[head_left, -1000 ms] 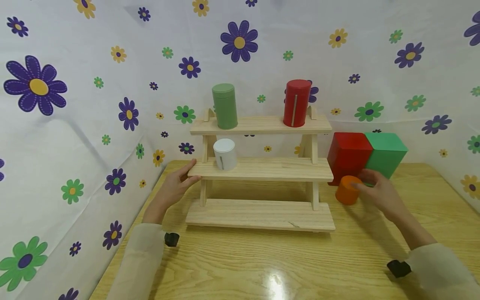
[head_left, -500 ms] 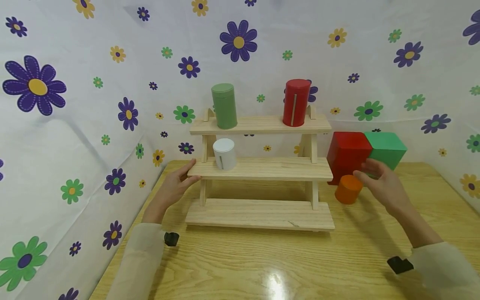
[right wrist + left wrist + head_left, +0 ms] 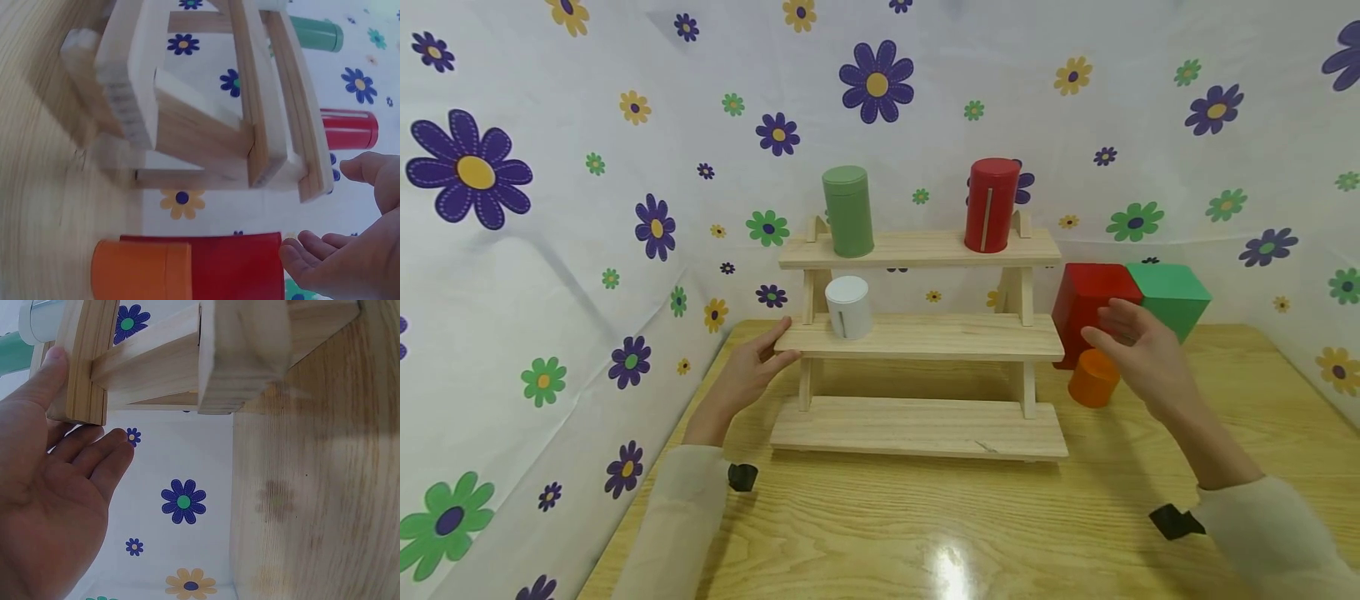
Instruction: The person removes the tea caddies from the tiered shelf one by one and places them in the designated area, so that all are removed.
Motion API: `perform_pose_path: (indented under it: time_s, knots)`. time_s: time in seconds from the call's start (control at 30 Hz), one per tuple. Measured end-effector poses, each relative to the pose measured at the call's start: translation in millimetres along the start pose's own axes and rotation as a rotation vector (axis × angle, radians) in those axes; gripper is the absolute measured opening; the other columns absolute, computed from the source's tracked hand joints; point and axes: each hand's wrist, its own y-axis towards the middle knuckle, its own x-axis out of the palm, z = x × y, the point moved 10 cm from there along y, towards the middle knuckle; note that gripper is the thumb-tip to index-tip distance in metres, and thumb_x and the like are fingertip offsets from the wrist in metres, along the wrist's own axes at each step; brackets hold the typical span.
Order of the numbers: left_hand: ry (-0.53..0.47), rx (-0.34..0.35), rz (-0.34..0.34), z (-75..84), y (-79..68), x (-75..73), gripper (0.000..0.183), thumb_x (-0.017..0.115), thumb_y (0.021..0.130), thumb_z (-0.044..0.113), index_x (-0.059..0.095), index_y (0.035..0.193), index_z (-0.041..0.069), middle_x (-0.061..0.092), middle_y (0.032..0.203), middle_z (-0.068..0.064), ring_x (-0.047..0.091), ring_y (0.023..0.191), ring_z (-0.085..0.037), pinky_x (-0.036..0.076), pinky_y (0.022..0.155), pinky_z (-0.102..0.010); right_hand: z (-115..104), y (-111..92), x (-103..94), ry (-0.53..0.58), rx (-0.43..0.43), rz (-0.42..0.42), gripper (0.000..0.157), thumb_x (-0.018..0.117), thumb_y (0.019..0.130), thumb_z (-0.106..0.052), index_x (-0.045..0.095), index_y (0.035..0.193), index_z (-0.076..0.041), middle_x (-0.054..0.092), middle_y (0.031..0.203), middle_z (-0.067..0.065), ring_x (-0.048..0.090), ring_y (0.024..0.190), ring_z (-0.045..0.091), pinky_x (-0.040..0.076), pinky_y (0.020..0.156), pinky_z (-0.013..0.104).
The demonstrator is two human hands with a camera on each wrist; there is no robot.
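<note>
A three-tier wooden display shelf (image 3: 917,337) stands on the table. My left hand (image 3: 747,382) holds the left end of its middle tier. In the left wrist view, the thumb lies on the board's edge and the index finger goes partly out of sight behind it. A white canister (image 3: 849,307) sits upright near that end. On the top tier stand a green canister (image 3: 848,212) at left and a red canister (image 3: 992,206) at right. My right hand (image 3: 1146,358), fingers spread and holding nothing, hovers above and beside an orange canister (image 3: 1093,379) on the table.
A red box (image 3: 1086,308) and a green box (image 3: 1172,296) stand side by side behind the orange canister, right of the shelf. White flowered cloth (image 3: 940,75) hangs at the back and left of the wooden table (image 3: 880,517).
My right hand has come away from the orange canister, rising and shifting left with its fingers spreading. The orange canister stays on the table, and my left hand keeps its place on the shelf.
</note>
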Motion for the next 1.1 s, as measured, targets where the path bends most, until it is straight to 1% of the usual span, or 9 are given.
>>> perform_pose_path:
  time_s: [0.17, 0.27, 0.33, 0.4, 0.5, 0.53, 0.6, 0.87, 1.1]
  knots:
    - [0.000, -0.001, -0.002, 0.0, 0.1, 0.0, 0.073, 0.063, 0.104, 0.038, 0.030, 0.163, 0.012, 0.030, 0.167, -0.005, 0.041, 0.147, -0.032, 0.041, 0.114, -0.046, -18, 2, 11.0, 0.027, -0.034, -0.003, 0.075, 0.065, 0.103, -0.036, 0.032, 0.159, 0.003, 0.046, 0.152, 0.029, 0.047, 0.134, 0.049, 0.047, 0.086, 0.006]
    - [0.003, -0.005, -0.002, -0.4, 0.2, 0.0, 0.072, 0.063, 0.104, 0.038, 0.030, 0.164, 0.014, 0.030, 0.167, -0.005, 0.040, 0.147, -0.031, 0.040, 0.114, -0.046, -28, 4, 19.7, 0.046, -0.041, -0.014, 0.075, 0.065, 0.103, -0.037, 0.033, 0.158, 0.002, 0.048, 0.151, 0.027, 0.049, 0.134, 0.047, 0.049, 0.093, 0.012]
    - [0.007, -0.004, -0.001, -0.6, 0.2, 0.0, 0.072, 0.062, 0.104, 0.039, 0.030, 0.164, 0.013, 0.029, 0.167, -0.005, 0.040, 0.147, -0.031, 0.040, 0.115, -0.046, -35, 5, 25.7, 0.049, -0.046, -0.018, 0.075, 0.065, 0.103, -0.038, 0.034, 0.158, 0.001, 0.049, 0.150, 0.026, 0.050, 0.133, 0.046, 0.052, 0.101, 0.024]
    - [0.012, -0.005, 0.000, -0.7, 0.1, 0.1, 0.073, 0.062, 0.104, 0.039, 0.029, 0.164, 0.013, 0.029, 0.167, -0.005, 0.040, 0.147, -0.031, 0.040, 0.115, -0.046, -41, 6, 32.2, 0.053, -0.053, -0.022, 0.074, 0.066, 0.103, -0.037, 0.035, 0.158, 0.001, 0.050, 0.150, 0.026, 0.051, 0.133, 0.045, 0.051, 0.107, 0.039]
    - [0.014, -0.003, 0.001, 0.9, -0.5, -0.2, 0.073, 0.062, 0.104, 0.039, 0.029, 0.164, 0.012, 0.029, 0.167, -0.006, 0.041, 0.147, -0.032, 0.040, 0.115, -0.046, -50, 9, 42.2, 0.055, -0.070, -0.028, 0.073, 0.067, 0.102, -0.036, 0.036, 0.157, 0.001, 0.050, 0.149, 0.027, 0.051, 0.133, 0.045, 0.046, 0.108, 0.056]
    - [0.013, -0.004, 0.001, 1.5, -0.8, -0.3, 0.073, 0.062, 0.104, 0.038, 0.029, 0.164, 0.012, 0.029, 0.167, -0.006, 0.041, 0.147, -0.032, 0.041, 0.114, -0.046, -53, 10, 46.0, 0.062, -0.076, -0.032, 0.072, 0.067, 0.102, -0.035, 0.036, 0.157, 0.002, 0.050, 0.149, 0.027, 0.052, 0.132, 0.045, 0.046, 0.108, 0.058]
    - [0.016, -0.005, 0.002, 2.9, -1.2, -0.7, 0.073, 0.062, 0.104, 0.038, 0.029, 0.164, 0.012, 0.029, 0.167, -0.007, 0.041, 0.146, -0.032, 0.041, 0.114, -0.046, -58, 13, 53.9, 0.079, -0.092, -0.041, 0.071, 0.067, 0.102, -0.032, 0.036, 0.157, 0.003, 0.051, 0.148, 0.027, 0.052, 0.132, 0.045, 0.045, 0.108, 0.059]
    - [0.021, -0.020, 0.001, 3.9, -2.3, -0.8, 0.072, 0.063, 0.104, 0.038, 0.029, 0.164, 0.014, 0.029, 0.167, -0.007, 0.042, 0.146, -0.032, 0.041, 0.114, -0.047, -74, 22, 88.2, 0.165, -0.144, -0.086, 0.065, 0.070, 0.101, -0.027, 0.043, 0.151, 0.005, 0.054, 0.144, 0.024, 0.052, 0.131, 0.039, 0.042, 0.114, 0.053]
    - [0.010, -0.012, 0.003, 4.6, -1.6, -0.4, 0.072, 0.063, 0.105, 0.036, 0.030, 0.163, 0.012, 0.029, 0.167, -0.008, 0.041, 0.146, -0.032, 0.041, 0.114, -0.045, -89, 30, 119.9, 0.227, -0.170, -0.125, 0.067, 0.071, 0.100, -0.020, 0.040, 0.153, 0.007, 0.054, 0.145, 0.025, 0.052, 0.132, 0.040, 0.042, 0.114, 0.051]
